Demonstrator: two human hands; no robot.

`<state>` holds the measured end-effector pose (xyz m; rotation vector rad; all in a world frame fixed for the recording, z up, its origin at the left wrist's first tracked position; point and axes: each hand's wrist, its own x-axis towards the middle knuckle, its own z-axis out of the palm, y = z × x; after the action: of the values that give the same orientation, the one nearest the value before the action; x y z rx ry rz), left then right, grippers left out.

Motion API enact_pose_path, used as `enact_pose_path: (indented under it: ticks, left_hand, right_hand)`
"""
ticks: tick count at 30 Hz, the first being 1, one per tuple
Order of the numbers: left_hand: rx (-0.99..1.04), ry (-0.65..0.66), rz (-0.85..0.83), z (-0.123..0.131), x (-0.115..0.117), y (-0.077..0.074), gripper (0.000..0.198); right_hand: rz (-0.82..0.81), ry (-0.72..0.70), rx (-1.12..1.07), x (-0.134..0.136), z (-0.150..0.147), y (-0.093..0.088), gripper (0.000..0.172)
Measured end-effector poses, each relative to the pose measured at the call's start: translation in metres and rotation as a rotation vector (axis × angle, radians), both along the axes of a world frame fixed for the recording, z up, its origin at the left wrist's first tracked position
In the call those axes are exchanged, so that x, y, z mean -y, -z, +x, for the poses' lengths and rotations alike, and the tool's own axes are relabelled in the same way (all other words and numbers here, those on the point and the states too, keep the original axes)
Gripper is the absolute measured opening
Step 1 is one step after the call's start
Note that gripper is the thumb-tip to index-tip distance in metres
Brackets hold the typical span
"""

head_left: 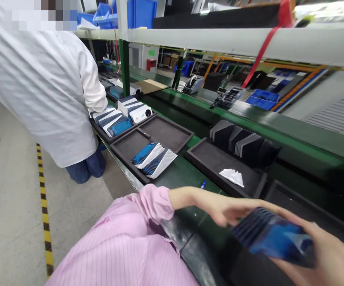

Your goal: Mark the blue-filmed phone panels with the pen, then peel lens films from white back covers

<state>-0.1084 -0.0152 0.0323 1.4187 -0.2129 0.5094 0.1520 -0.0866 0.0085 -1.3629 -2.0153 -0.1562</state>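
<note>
A fanned stack of dark phone panels [282, 238], the front one covered in shiny blue film, is held between my two hands at the lower right, slightly blurred. My right hand [329, 246] grips its right end, fingers wrapped around the edges. At the stack's left end is my left hand [234, 208], its thumb on the near side and fingers along the far edge. A fanned pile of white-edged phone panels [155, 159] lies in a dark foam tray [172, 129] to the left. Another foam tray [201, 153] holds a crumpled white piece [233, 176].
A co-worker in a white coat [47, 91] stands at the left beside trays of phone panels [112, 121]. Dark panels [243, 139] lean behind the near tray. A blue pen [203, 184] lies on the green bench. A white shelf beam [234, 41] crosses above, with a red strap [261, 51].
</note>
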Motion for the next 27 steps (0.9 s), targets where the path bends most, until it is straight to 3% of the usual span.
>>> enact_pose_path:
  ticks: [1,2,4,6,9,12,14,17,20,24,27]
  left_hand:
    - [-0.027,0.001,-0.133,-0.02,0.0,0.001,0.123]
    - [-0.086,0.017,-0.214,-0.039,0.002,0.002,0.125]
    - [-0.189,-0.111,-0.196,-0.068,0.012,0.002,0.134]
    - [-0.339,-0.408,0.023,-0.086,0.028,-0.002,0.123]
    - [-0.594,-0.872,0.457,-0.093,0.052,-0.007,0.103]
    - [-0.849,-1.095,0.789,-0.084,0.065,-0.003,0.11]
    - [-0.981,-1.169,0.878,-0.078,0.066,0.003,0.106]
    - [-1.068,-1.21,0.839,-0.078,0.064,0.009,0.093]
    - [-1.087,-1.226,0.733,-0.099,0.06,0.006,0.089]
    - [-1.151,-1.307,0.472,-0.159,0.042,-0.006,0.086]
    - [-1.249,-1.375,0.299,-0.218,0.011,-0.01,0.073]
  right_hand:
    - [0.058,-0.096,0.09,0.0,-0.01,-0.006,0.05]
    - [0.117,-0.203,0.188,0.0,-0.02,-0.01,0.049]
    - [0.192,-0.374,0.348,-0.007,-0.042,-0.017,0.058]
    - [0.207,-0.453,0.431,-0.018,-0.063,-0.021,0.063]
    - [0.166,-0.484,0.486,-0.036,-0.092,-0.027,0.068]
    - [0.088,-0.481,0.575,-0.047,-0.121,-0.033,0.073]
    - [0.035,-0.45,0.629,-0.051,-0.14,-0.037,0.075]
    - [0.003,-0.436,0.674,-0.051,-0.167,-0.043,0.077]
    - [0.135,-0.409,0.614,-0.038,-0.183,-0.053,0.068]
    - [0.318,-0.332,0.412,-0.008,-0.167,-0.069,0.062]
    - [0.338,-0.229,0.198,0.001,-0.128,-0.056,0.067]
